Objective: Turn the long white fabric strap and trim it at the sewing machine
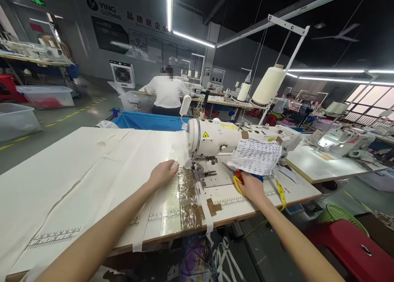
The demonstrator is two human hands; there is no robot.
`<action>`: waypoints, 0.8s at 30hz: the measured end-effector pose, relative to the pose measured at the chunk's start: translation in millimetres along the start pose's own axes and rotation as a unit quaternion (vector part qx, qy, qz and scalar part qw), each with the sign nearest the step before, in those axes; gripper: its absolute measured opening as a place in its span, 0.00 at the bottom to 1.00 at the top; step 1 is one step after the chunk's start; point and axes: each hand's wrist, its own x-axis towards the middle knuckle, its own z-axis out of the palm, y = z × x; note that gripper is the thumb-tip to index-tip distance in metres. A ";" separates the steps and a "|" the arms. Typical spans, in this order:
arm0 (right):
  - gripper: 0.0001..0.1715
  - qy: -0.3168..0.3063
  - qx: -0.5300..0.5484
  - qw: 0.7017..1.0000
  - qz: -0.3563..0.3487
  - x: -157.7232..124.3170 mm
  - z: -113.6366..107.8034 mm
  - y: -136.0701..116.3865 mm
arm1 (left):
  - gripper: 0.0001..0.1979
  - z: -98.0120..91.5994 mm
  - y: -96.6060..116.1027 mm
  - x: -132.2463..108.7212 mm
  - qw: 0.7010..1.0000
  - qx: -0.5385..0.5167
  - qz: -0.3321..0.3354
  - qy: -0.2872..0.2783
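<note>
My left hand (162, 174) is closed, fingertips pressed together, just left of the needle area of a white sewing machine (212, 136). What it pinches, if anything, is hidden. On the right, my right hand (251, 188) is closed around the yellow and red handles of a pair of scissors (237, 182). The blades point up and left across the machine bed. A handwritten paper sheet (257, 155) hangs from the machine just above that hand. A narrow white strip (205, 208) runs down over the table's front edge.
The white table (101, 171) carries printed rulers and clear and brown tape. A yellow tape measure (280, 193) hangs at the right. Thread cones (269, 85) stand behind the machine, beyond a blue cloth bin (147, 121). A red stool (353, 249) stands lower right; a co-worker (168, 91) sits ahead.
</note>
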 end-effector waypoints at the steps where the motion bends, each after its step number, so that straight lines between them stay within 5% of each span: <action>1: 0.11 0.012 -0.014 1.000 0.007 2.2 1.5 6.2 | 0.19 2.7 1.9 9.0 1.000 0.005 0.004 0.001; 7: 0.11 0.077 -0.059 0.995 -0.032 2.4 16.3 8.2 | 0.17 19.2 8.4 41.1 0.998 0.058 0.009 -0.002; 11: 0.10 0.179 -0.079 0.976 -0.090 -2.8 25.9 10.8 | 0.15 28.7 4.5 43.7 0.996 0.084 0.007 0.004; 17: 0.09 0.228 -0.064 0.960 -0.146 -6.2 27.2 12.2 | 0.16 9.3 4.5 36.0 0.997 0.068 0.045 -0.004; 21: 0.09 0.220 -0.054 0.965 -0.132 -7.1 26.7 10.8 | 0.18 -6.0 21.7 -1.4 0.980 -0.001 0.172 -0.095; 24: 0.09 0.213 -0.046 0.967 -0.129 -7.4 27.7 11.2 | 0.08 7.9 37.8 -37.6 0.934 -0.009 0.319 -0.158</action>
